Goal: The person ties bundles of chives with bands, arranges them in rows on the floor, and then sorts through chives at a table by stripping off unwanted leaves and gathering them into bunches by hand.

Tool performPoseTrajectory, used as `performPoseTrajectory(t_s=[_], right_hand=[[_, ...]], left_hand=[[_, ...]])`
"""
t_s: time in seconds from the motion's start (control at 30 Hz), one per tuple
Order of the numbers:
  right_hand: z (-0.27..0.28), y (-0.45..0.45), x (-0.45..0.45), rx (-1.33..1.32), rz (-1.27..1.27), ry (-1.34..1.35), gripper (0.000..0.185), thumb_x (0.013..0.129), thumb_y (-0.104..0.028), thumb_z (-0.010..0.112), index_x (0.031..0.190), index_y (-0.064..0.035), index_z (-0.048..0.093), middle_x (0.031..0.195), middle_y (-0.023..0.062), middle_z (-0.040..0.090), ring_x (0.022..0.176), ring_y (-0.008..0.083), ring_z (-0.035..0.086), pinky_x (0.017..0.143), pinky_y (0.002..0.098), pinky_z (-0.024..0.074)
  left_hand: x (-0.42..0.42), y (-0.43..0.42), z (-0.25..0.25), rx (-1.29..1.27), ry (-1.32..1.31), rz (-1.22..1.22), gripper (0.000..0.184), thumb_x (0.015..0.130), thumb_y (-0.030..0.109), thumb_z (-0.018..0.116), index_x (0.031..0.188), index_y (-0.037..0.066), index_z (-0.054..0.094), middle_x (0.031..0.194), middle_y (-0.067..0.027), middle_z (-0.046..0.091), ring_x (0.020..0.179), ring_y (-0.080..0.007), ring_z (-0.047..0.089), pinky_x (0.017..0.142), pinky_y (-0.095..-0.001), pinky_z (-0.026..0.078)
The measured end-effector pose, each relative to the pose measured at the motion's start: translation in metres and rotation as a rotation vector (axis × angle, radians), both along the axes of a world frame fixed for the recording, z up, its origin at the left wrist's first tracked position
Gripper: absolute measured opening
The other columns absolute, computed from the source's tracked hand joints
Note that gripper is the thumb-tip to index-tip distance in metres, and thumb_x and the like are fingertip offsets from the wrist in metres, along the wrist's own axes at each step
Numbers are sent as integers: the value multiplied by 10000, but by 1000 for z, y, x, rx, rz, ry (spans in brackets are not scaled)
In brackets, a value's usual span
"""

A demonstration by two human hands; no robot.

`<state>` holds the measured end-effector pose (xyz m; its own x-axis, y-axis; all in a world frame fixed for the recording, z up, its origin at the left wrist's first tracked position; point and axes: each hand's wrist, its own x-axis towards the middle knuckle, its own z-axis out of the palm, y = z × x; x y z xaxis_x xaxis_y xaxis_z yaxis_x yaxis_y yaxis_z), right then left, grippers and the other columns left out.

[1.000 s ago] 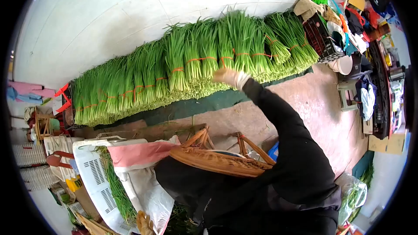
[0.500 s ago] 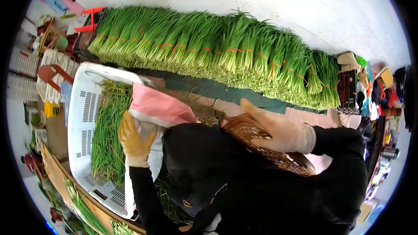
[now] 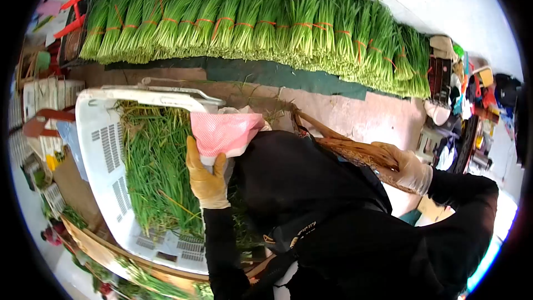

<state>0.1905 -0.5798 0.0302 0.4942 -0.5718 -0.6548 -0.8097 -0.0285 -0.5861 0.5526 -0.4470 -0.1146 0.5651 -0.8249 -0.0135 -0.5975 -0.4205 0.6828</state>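
My left hand [image 3: 206,176], in a yellowish glove, is at the lower edge of a pink and white cloth [image 3: 225,132]. Its thumb and fingers are apart, with the cloth's edge between them. That cloth lies by the right side of a white plastic basket [image 3: 102,114] filled with loose green stalks [image 3: 158,172]. On the other side, my right hand [image 3: 404,166], in a pale glove, is closed around the brown slatted frame [image 3: 355,150] of what looks like a chair. Its far fingers are partly hidden. My black-clothed body covers the middle of the view.
Bundles of green leafy stalks [image 3: 250,22], tied with red bands, line the wall. A wooden board [image 3: 105,247] with more stalks runs along the lower left. A brown chair [image 3: 41,122] stands left of the basket. Household items crowd the right side.
The view has tilted and shifted. My right hand, blurred over the brown frame before, now grips it farther right. My left hand has come nearer the cloth, its fingers less spread.
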Motion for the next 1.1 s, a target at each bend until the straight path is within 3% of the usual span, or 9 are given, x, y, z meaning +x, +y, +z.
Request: performPoseTrajectory(t_s=[0.2,0.27,0.37,0.4,0.57,0.77,0.87,1.0,1.1], right_hand=[[-7,12,-3,96,69,167,447,723,-184,603,1128,-108,430,749,160,574,673,322,577,594,374,470],[4,13,3,136,87,234,388,740,-199,576,1090,-92,447,701,157,571,637,330,570,566,392,458],[-2,31,-33,276,260,617,399,731,-261,582,1088,-131,459,728,142,586,674,318,579,616,379,468],[8,29,-40,239,177,621,382,721,-238,588,1072,-137,475,728,139,588,683,320,581,624,379,463],[20,64,-79,307,-56,679,254,707,-163,579,948,-98,532,728,160,591,739,319,586,642,383,461],[9,109,-131,339,-217,674,182,723,-166,550,883,-83,575,740,160,597,733,312,583,639,376,452],[6,81,-143,264,-277,638,154,720,-198,566,807,-75,597,758,158,603,717,309,585,621,363,450],[-12,60,-157,391,-192,644,218,704,-265,582,855,-110,607,759,150,607,748,310,583,639,376,451],[-19,66,-168,305,-173,632,222,698,-194,559,905,-124,597,783,152,606,772,320,580,677,384,455]], left_hand=[[-1,-2,3,113,18,-16,709,750,396,591,1296,94,254,1213,-184,395,1055,-353,440,806,-368,415],[-2,-6,8,166,34,15,690,764,239,613,1311,85,222,1220,-199,377,1057,-328,450,859,-347,382],[0,-7,6,201,38,0,683,767,278,597,1305,80,226,1246,-183,362,1091,-338,417,867,-363,377],[1,-5,6,195,16,-25,684,772,338,581,1298,75,233,1263,-167,355,1102,-350,401,857,-378,384],[2,-1,3,189,38,-33,705,760,295,606,1304,67,220,1238,-178,369,1108,-342,393,893,-362,356],[0,-7,10,227,-10,-42,696,752,276,617,1296,51,244,1235,-191,372,1104,-346,404,887,-364,365],[-5,-10,15,285,-11,13,675,752,238,612,1288,30,259,1271,-191,350,1131,-331,394,925,-336,338],[-2,-5,7,247,-95,-41,673,741,159,605,1298,38,246,1273,-184,352,1134,-326,393,931,-336,330],[-4,-4,6,268,-60,30,690,723,131,619,1307,97,254,1232,-186,403,1082,-347,437,888,-337,361]])
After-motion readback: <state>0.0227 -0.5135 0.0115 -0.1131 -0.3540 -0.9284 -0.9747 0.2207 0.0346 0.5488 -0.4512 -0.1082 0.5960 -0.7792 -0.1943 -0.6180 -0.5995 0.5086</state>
